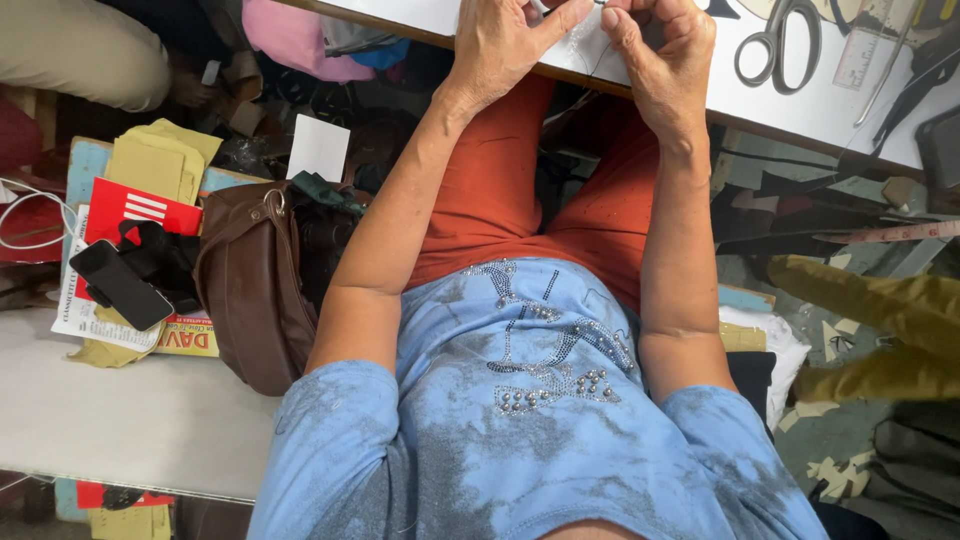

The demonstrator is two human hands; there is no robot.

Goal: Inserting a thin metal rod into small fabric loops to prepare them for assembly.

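Hands together at white table edge [800, 115], fingertips nearly touching. Left hand [505, 45] curled, thumb stretched toward right hand [660, 55], pinching thin dark thread [600, 55] that hangs down between both. Right hand closed tight, fingers bunched on same thread; anything else in the pinch too small to tell. Scissors [780, 40] flat on table just right of right hand, more tools blurred beyond. Orange trousers [500, 190] directly below both hands, blue beaded shirt [540, 400] nearer the camera. Brown leather bag [255, 290] well left of left forearm, black phone [120, 285] on red-and-white papers [140, 210] further left. Olive fabric [880, 320] well right of right forearm.
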